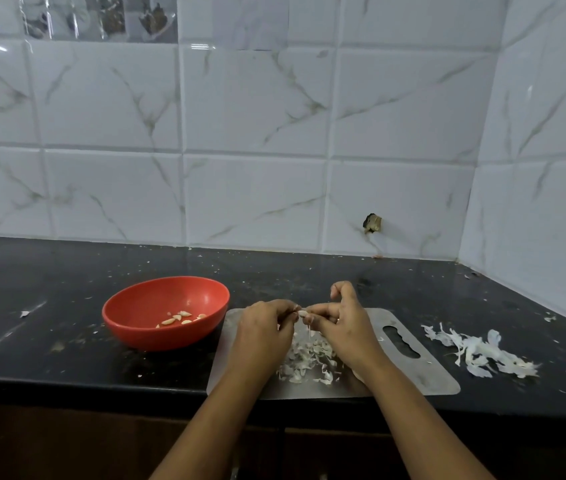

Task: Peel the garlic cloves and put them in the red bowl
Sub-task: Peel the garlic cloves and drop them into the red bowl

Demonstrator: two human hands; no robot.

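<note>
At the near edge of the black worktop [49, 289], both forearms reach in over a steel cutting board [427, 379] w/ a slotted handle at its right end. On the board, under the hands, lies a heap of small skin scraps [304, 363]. Just above it the left hand [264, 329] & right hand [342, 323] meet fingertip to fingertip round one garlic clove [303, 313]. Left grip is closed tight, thumb & fingertips pinching the clove's left end, other fingers curled in. Right grip pinches the other end btw thumb & fingers, w/ one finger lifted & hooked above the rest. A thin strand of skin hangs down from the clove toward the heap. Clove is held clear of the board, not touching it. Left of the board, just beside its corner, sits the red bowl [136, 332] w/ a few peeled cloves [179, 318] on its bottom. Right of the board, apart from it, a looser pile of bigger white skins [482, 353] lies on the worktop. Farther back are marble-look wall tiles [253, 116], one w/ a small broken hole [372, 223] low down near the corner.
</note>
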